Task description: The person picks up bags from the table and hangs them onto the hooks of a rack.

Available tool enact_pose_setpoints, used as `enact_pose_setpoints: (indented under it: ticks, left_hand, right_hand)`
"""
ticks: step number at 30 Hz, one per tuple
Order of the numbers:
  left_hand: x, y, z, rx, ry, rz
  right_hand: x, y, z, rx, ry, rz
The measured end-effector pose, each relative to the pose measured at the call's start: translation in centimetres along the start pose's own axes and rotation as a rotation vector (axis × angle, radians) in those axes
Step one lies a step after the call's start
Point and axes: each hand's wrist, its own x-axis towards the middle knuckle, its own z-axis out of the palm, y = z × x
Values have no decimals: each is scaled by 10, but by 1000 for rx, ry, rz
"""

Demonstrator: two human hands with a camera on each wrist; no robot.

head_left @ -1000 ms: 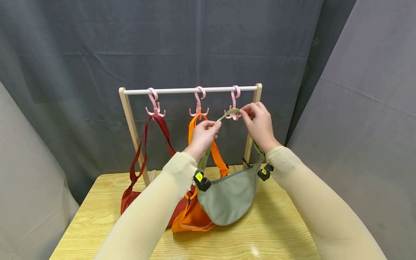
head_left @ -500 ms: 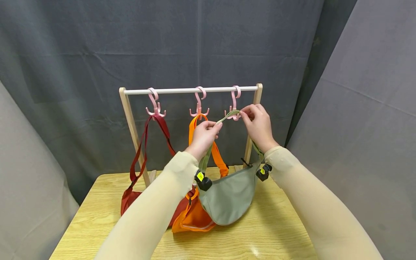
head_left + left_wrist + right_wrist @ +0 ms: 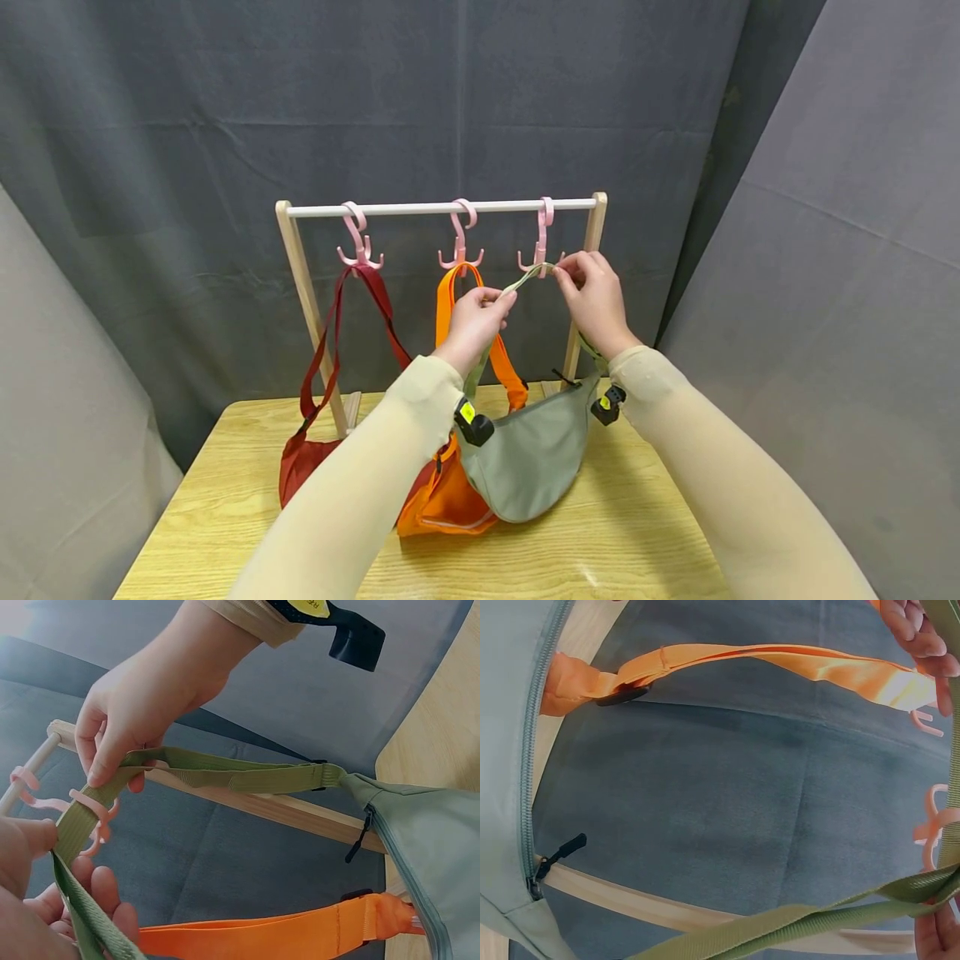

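Observation:
My left hand [image 3: 474,325] and my right hand [image 3: 596,302] pinch the green strap [image 3: 240,778] of a sage-green crescent bag [image 3: 528,458], a short stretch apart. Between them the strap crosses the lower end of the right pink hook [image 3: 542,237]. One curved prong [image 3: 90,802] shows in front of the strap in the left wrist view. The bag hangs below my hands, its zipper [image 3: 529,742] facing up. Left of it, an orange bag [image 3: 446,500] hangs by its strap [image 3: 780,656] from the middle pink hook [image 3: 459,237].
A red bag [image 3: 303,467] hangs from the left pink hook [image 3: 358,242], partly hidden by my left sleeve. The hooks sit on a white rod [image 3: 405,210] between wooden posts [image 3: 300,283]. The rack stands on a wooden table [image 3: 585,550] before a grey curtain [image 3: 225,100].
Both hands and the strap between them have come down a little. The right pink hook has turned on the rod, its prongs now spread left and right.

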Motion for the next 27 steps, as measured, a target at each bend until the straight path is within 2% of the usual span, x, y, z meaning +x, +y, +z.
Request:
enact_pose_setpoints:
  ticks: [8,18,22,27]
  left_hand:
    - [1,-8,-1,4,-15,-27]
    - [-4,-13,-7,65,-114,-36]
    - [-6,-16,-10,105,-141,-19]
    - [-11,-16,-16,218,-146,34]
  right_hand:
    - [-4,0,6,11,-26,-3]
    - [-9,3,8,14,-103,44]
    - [-12,4,7,-1,-130,48]
    - [-17,7,5,-19,-145,39]
